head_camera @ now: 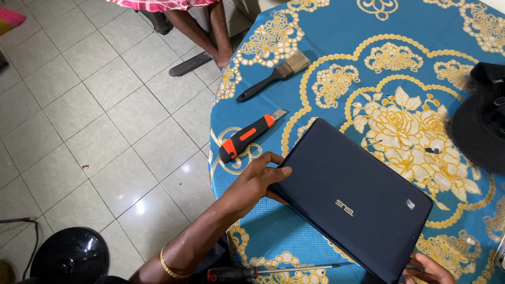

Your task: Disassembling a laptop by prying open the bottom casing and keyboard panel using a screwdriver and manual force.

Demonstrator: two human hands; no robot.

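A closed dark blue laptop (351, 197) is held tilted over a blue tablecloth with yellow flower patterns (336, 31). My left hand (258, 181) grips the laptop's left edge, thumb on the lid and fingers underneath. My right hand (427, 269) holds the laptop's near right corner at the bottom of the view; only its fingers show. An orange and black utility knife (246, 138) lies just beyond my left hand. Further back on the cloth is a black-handled paintbrush (273, 74).
A screwdriver with a red and black handle (263, 272) lies at the table's near edge. A black cap (481, 123) sits at the right. Two small screws (431, 150) rest on the cloth. Another person's legs (205, 26) stand on the tiled floor. A black round object (71, 256) is lower left.
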